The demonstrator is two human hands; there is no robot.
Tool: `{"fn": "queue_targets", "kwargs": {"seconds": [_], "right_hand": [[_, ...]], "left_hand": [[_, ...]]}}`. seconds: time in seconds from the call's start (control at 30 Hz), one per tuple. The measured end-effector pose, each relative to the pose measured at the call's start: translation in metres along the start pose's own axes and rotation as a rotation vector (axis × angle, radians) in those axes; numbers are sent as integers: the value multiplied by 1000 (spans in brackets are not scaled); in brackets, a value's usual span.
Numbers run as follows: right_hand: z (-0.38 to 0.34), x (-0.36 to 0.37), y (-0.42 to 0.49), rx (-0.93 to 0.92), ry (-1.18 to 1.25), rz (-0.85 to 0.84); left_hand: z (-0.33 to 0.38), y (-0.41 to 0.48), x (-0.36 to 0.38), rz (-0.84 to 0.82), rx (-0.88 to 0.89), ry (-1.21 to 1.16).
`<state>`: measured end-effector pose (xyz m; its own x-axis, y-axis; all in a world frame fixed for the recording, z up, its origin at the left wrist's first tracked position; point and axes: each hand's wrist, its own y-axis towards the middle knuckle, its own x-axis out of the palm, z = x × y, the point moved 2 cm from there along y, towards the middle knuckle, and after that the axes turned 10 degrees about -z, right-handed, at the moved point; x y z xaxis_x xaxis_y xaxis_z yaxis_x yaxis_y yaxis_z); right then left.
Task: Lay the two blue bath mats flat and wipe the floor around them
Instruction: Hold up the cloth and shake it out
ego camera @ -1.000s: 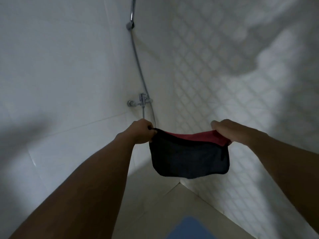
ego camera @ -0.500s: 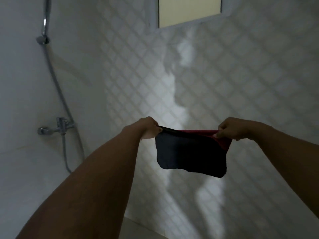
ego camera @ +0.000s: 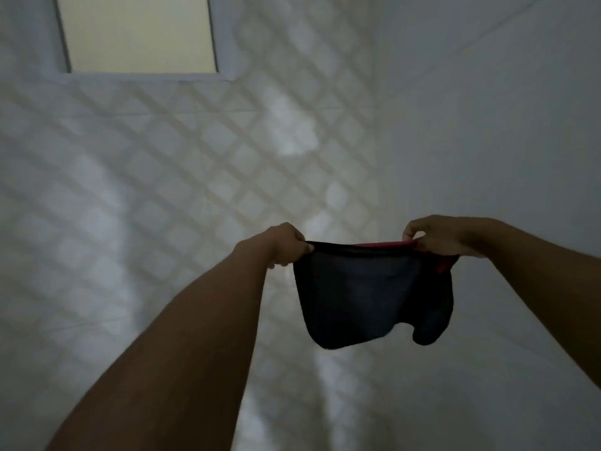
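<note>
A dark cloth with a red inner side hangs in the air in front of the tiled wall, stretched between both hands. My left hand grips its top left corner. My right hand pinches the top right corner, where the red side shows. The cloth's lower right corner droops in a fold. No blue bath mat and no floor are in view.
A wall of diamond-pattern tiles fills the view. A window with a pale pane sits at the upper left. A plain white wall meets the tiled one at the right.
The view has swung right and upward: the shower hose, tap and the blue mat on the floor have left the frame. Both hands still hold the cloth stretched between them.
</note>
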<state>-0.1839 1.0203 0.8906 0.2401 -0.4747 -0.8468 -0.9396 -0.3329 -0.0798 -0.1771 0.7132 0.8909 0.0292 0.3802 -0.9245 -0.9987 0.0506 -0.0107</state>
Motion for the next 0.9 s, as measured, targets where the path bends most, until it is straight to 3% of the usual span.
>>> {"fn": "queue_targets", "kwargs": {"seconds": [0.37,0.67,0.9], "right_hand": [[65,-37,-197,543,43,286],[73,-48,-411,893,134,507],[71,-37,-539,945,36,826]], "left_hand": [[184,38,64,-238,578,-159],[357,-76,113,-401,998,-265],[429,-175,146,-367,1266,-301]]}}
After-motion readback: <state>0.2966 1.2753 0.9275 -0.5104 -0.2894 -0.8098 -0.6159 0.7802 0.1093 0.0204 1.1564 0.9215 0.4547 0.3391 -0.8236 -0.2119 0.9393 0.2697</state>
